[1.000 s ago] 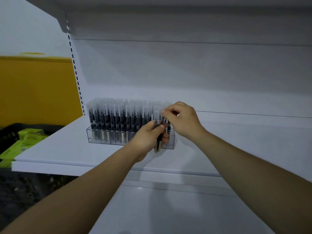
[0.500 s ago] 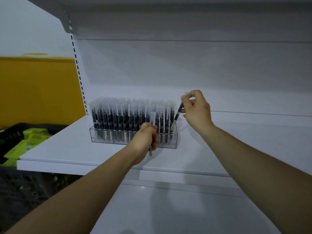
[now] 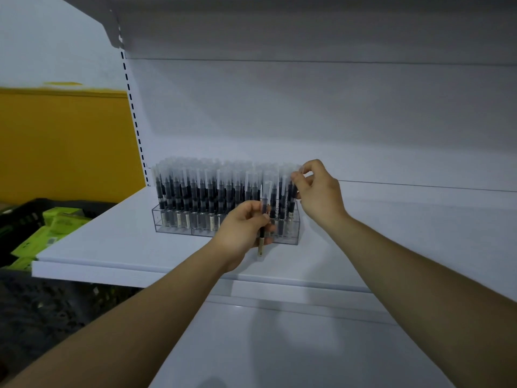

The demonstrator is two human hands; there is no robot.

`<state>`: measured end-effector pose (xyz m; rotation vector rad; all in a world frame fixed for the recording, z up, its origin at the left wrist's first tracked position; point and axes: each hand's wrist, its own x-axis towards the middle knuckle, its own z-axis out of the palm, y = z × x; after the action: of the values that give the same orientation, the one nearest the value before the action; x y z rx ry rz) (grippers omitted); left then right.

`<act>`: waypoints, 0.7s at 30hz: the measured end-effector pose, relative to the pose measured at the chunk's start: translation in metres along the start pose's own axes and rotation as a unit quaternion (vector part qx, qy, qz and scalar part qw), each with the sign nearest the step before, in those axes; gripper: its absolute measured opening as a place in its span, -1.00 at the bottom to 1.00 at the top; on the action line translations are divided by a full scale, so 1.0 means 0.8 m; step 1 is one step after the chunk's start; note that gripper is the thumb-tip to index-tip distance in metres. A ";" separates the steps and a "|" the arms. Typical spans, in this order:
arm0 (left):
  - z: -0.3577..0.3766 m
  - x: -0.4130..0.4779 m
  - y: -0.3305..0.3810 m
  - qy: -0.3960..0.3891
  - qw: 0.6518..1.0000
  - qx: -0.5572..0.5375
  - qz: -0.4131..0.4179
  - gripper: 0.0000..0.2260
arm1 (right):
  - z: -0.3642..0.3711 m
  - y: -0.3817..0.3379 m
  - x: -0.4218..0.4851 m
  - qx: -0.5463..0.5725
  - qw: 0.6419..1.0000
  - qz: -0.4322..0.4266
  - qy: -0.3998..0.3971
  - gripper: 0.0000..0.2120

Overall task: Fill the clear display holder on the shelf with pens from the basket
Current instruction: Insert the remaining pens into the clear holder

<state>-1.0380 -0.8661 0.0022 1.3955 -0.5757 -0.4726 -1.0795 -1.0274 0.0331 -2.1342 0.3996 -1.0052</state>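
Standing upright in left hand (image 3: pixel 246 228): pen (image 3: pixel 263 219)

No text, brand or number can be read: the pale bands on the pens (image 3: pixel 223 197) and the printing on the green boxes (image 3: pixel 56 222) are too blurred.

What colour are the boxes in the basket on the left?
Bright lime green boxes, seen in the head view.
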 end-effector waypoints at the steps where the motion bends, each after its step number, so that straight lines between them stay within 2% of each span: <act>1: 0.000 0.000 0.000 0.001 1.000 0.003 0.005 -0.85 | 0.000 -0.002 0.001 -0.004 1.000 0.002 -0.002 -0.84; 7: -0.002 0.000 -0.001 0.023 0.999 0.015 0.016 -0.83 | 0.001 0.003 -0.004 -0.062 0.996 0.027 -0.061 -0.81; 11: -0.002 -0.001 -0.001 0.034 0.999 0.031 0.014 -0.77 | -0.013 -0.002 -0.012 -0.056 0.998 0.005 -0.007 -0.73; 13: 0.002 -0.002 0.001 0.035 0.999 0.031 0.018 -0.77 | -0.021 -0.016 -0.016 -0.035 0.999 -0.028 0.014 -0.77; 18: 0.013 -0.010 0.007 0.018 0.998 0.038 0.036 -0.81 | -0.027 -0.049 -0.033 0.021 0.995 -0.043 -0.083 -0.81; 21: 0.015 -0.016 0.012 0.009 0.998 0.032 0.049 -0.86 | -0.022 -0.051 -0.037 0.011 0.993 -0.047 -0.106 -0.84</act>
<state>-1.0559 -0.8665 0.0114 1.4244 -0.6465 -0.3640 -1.1131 -0.9916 0.0546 -2.2294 0.1860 -0.8186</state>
